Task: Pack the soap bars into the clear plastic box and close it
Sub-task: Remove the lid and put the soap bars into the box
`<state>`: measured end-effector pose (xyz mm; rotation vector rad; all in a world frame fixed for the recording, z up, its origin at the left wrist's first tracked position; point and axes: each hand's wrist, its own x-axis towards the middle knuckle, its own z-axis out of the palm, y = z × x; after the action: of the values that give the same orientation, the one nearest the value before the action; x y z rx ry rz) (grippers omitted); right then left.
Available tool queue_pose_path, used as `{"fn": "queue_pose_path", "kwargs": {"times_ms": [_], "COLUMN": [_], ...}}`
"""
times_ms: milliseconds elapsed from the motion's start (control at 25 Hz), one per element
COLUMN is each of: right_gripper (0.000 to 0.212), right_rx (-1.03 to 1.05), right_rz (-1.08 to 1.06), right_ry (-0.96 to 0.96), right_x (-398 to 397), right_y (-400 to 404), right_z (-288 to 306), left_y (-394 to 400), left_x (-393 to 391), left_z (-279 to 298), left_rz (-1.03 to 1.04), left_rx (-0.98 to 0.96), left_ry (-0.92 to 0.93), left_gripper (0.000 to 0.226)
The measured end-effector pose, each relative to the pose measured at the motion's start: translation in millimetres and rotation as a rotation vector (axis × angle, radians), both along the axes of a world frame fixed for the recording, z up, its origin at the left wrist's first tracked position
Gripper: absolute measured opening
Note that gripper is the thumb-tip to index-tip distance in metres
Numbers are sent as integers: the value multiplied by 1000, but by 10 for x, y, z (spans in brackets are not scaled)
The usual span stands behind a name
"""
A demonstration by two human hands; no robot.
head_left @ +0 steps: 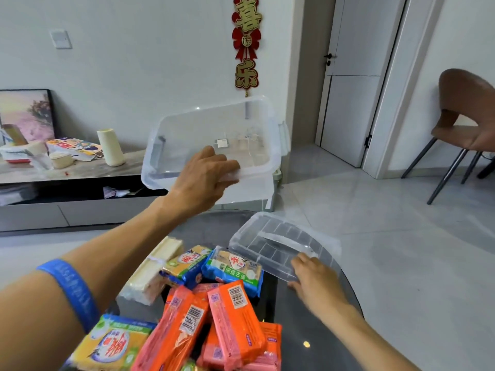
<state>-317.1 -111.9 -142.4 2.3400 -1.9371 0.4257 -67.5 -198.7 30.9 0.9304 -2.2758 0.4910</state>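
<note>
Packing had not begun. The left hand (203,175) held the empty clear plastic box (214,140) in the air, tilted, its fingers (227,170) clamped over the near rim. The ribbed clear plastic lid (281,245) lay apart on the dark glass counter (308,330), the right hand (313,279) pinching its near edge, though how firmly was hard to tell. Every wrapped soap bar, orange (235,322), blue-green (233,269) and yellow (112,344), sat heaped on the counter. Filling and closing remained.
</note>
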Motion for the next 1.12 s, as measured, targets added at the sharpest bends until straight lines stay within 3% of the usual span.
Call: {"fn": "queue_pose_path", "kwargs": {"times_ms": [160,360,520,720,880,1040,1120], "right_gripper": [16,40,20,18,19,19,19], "right_rx": [69,23,60,43,7,-2,11], "right_rz": [71,-17,-34,-25,-26,-25,-5], "right_ry": [-17,215,146,107,36,33,22], "right_x": [-85,-65,-108,-106,-121,-130,-137], "right_y": [22,358,450,480,469,440,439], "right_z": [43,37,-74,-105,-123,-160,-127], "left_y": [-28,-4,-4,-8,-37,1,133], "left_x": [-355,-916,-1117,-1182,-1131,-1078,-915], "left_z": [-197,-696,-707,-680,-698,-704,-621], "left_rz": [-144,-187,-245,-255,-220,-117,-103], "left_rx": [177,325,367,503,493,511,542], "left_ry": [-95,-211,-198,-194,-203,-221,-136], "left_gripper": [13,21,21,21,22,45,62]}}
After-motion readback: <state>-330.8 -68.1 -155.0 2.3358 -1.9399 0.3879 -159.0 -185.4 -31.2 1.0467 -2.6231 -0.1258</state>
